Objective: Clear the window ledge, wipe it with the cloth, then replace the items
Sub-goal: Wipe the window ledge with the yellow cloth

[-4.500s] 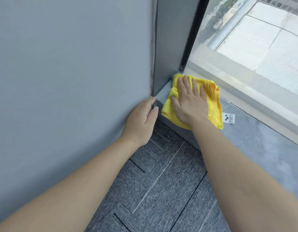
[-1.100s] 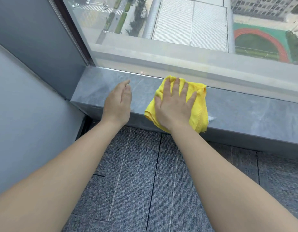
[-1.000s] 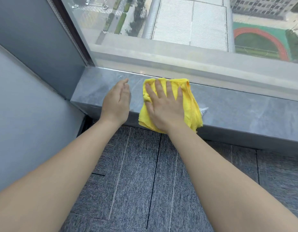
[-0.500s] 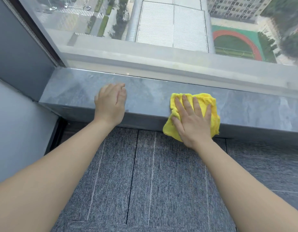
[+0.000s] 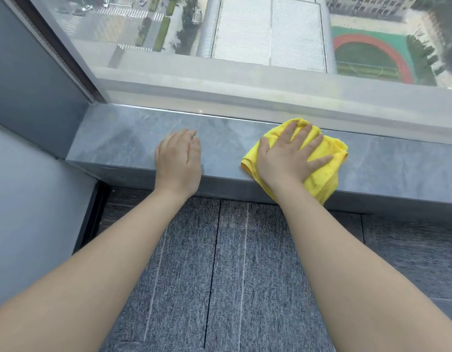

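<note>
Two hands, left hand [image 5: 178, 158] and right hand [image 5: 288, 158], one cloth [image 5: 329, 161], one ledge [image 5: 118, 143].

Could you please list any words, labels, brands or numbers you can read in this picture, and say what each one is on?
None can be read. The yellow cloth under the right hand shows no label, and the grey ledge and carpet bear no writing. The buildings beyond the window are too small to show any signs.

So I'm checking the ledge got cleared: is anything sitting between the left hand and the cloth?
Nothing. In the head view, only bare grey ledge lies between the left hand and the cloth.
</note>
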The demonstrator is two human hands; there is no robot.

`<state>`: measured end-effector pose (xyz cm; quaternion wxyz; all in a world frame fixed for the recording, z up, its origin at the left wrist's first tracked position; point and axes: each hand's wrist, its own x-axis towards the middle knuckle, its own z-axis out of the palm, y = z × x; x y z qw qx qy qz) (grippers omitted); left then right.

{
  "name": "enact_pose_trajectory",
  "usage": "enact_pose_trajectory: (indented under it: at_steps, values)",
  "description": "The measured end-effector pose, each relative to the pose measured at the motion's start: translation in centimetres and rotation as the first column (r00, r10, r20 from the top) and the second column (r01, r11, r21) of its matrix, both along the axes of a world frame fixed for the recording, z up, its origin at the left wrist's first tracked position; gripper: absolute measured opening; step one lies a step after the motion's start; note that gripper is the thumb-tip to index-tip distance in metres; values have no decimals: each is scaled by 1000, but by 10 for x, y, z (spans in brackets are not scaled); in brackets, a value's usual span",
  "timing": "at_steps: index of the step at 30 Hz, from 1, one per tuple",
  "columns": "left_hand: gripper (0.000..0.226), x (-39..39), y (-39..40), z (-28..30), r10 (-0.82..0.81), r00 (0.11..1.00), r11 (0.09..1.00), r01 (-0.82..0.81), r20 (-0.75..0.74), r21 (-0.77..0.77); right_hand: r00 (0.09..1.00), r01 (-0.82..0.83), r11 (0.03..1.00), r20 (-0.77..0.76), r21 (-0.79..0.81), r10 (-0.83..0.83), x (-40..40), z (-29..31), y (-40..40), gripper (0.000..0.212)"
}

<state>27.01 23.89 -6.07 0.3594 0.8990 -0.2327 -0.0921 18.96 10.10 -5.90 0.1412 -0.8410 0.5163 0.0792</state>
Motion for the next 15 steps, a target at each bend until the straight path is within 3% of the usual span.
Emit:
enact_pose_trajectory:
  at_steps: [5,9,12,15]
  values:
    - [58,-2,-1,8,-3,1000,1000,3,-13,25,936,-350,935,12,-59,351,-8,0,16,57]
    - [57,-14,-9,18,-113,992,992,115,-49,59,833,-553,833,-20,20,554,-44,12,9,51]
    - [58,-30,-19,24,-219,974,969,224,-61,100,835,-536,840,-88,84,542,-78,19,-3,52]
    - [60,-43,-34,26,-285,958,950,288,-37,124,904,-398,913,-127,90,407,-104,19,-23,54]
